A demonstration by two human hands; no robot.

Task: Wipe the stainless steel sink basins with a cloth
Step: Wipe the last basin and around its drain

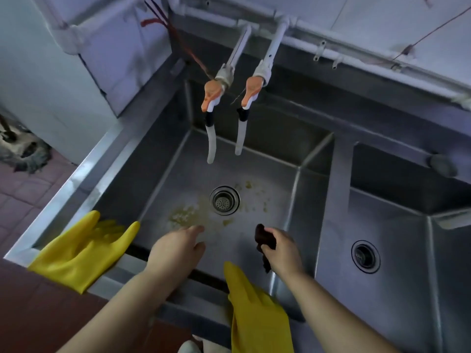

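1. Cloth (265, 247): a dark, crumpled rag, bunched in the right hand (280, 250) and hanging below the fist, its long axis roughly vertical. It hangs above the floor of the left basin (267, 171), near the front right corner, and does not appear to touch the steel yet.
2. Right hand: closed around the cloth, fingers wrapped over its upper part, knuckles toward the drain (224, 200).
3. Left hand (175, 250): bare and holding nothing, fingers loosely extended toward the yellowish residue (186, 212) on the basin floor; whether the fingertips touch the steel cannot be told.
4. Key relation: the residue lies ahead and to the left of the cloth, spread around the drain. The right hand holds the cloth, so the wipe is judged to run forward and leftward across the floor.
5. Right basin (397, 250): lies to the right beyond the dividing wall, with its own drain (365, 258); it looks unattended.
6. Two yellow rubber gloves, one (81, 248) draped over the front left rim, one (254, 309) over the front rim between the forearms; neither is worn.
7. Two orange-handled taps (230, 94) hang over the left basin; no water is seen running.
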